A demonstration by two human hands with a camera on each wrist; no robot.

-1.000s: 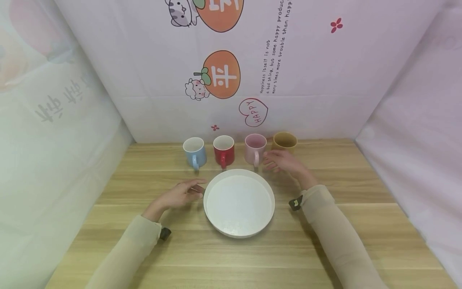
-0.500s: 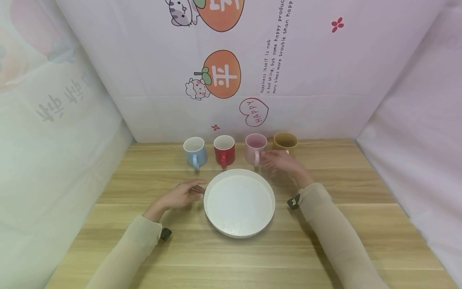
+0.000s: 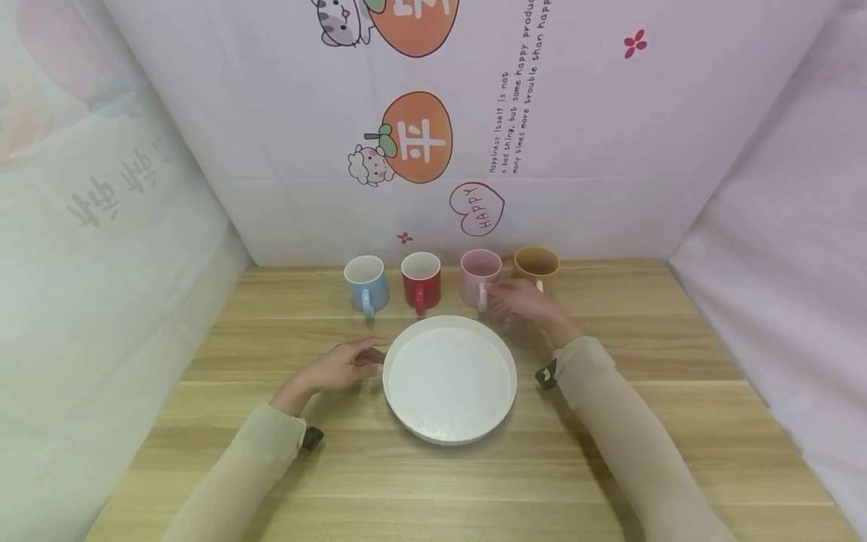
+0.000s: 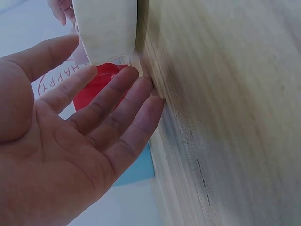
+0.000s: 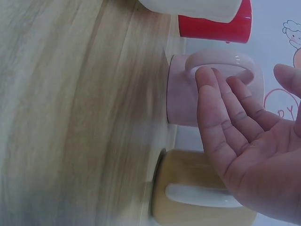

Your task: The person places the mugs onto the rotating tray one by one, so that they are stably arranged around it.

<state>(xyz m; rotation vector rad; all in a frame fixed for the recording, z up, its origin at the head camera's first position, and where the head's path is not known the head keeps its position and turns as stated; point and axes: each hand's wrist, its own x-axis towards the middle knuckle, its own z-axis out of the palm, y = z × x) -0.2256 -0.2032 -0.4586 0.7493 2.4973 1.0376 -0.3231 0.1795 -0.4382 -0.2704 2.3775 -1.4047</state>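
Note:
A round white tray (image 3: 450, 380) with a low rim lies in the middle of the table in the head view. At its left side is my left hand (image 3: 342, 365), fingers extended and holding nothing; the left wrist view shows its palm near the tray wall (image 4: 106, 28). Whether a fingertip touches the rim I cannot tell. My right hand (image 3: 524, 301) reaches to the pink mug (image 3: 473, 282), its loosely bent fingers close by the mug's handle (image 5: 216, 57) and not wrapped round it. Behind that hand stands a mustard-yellow mug (image 3: 537, 260) with a pale handle, partly hidden.
Left of the pink mug stand a red mug (image 3: 421, 282) and a light blue mug (image 3: 366, 282), both upright with handles toward me. The row sits along the back of the wooden table (image 3: 433, 497), against a printed white cloth (image 3: 576, 150). Cloth also hangs on both sides.
My right hand has moved slightly left, from beside the yellow mug to the pink mug's handle, uncovering the yellow mug's handle. The left hand, tray and mugs have stayed in place.

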